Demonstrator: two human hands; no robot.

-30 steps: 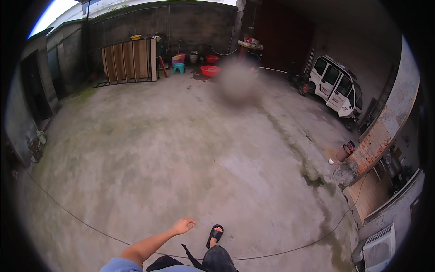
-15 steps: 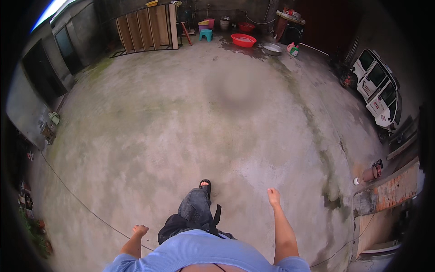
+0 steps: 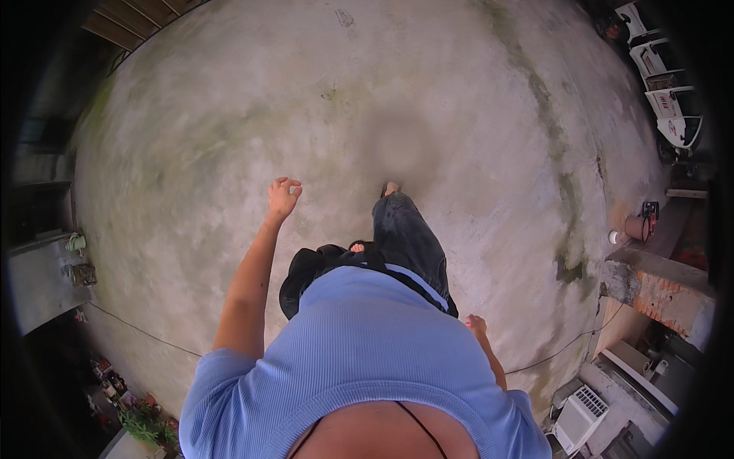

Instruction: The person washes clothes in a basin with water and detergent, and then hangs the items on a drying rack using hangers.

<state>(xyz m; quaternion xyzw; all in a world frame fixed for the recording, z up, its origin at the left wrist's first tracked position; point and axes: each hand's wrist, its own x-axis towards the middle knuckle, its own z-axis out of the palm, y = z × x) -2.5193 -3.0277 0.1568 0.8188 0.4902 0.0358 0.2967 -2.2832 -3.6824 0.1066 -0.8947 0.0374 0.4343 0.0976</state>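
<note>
My left hand is out in front over the concrete floor, its fingers loosely bent with a gap to the thumb and nothing held. My right hand hangs low beside my hip, partly turned away; its fingers look loosely bent and nothing shows in them. Nearest to it are my dark trousers, with one leg stepped forward. Around my waist sits a black bag or bundled cloth, below a light blue top.
A dark cable crosses the floor on both sides of me. At the right stand a white vehicle, a brownish bucket and a brick ledge. Potted plants are at the lower left, a wooden slatted frame at the far left.
My left hand has swung forward and my right hand back to my side. The other leg is now in front. The view has tipped down, so the basins and stool at the far wall are out of sight.
</note>
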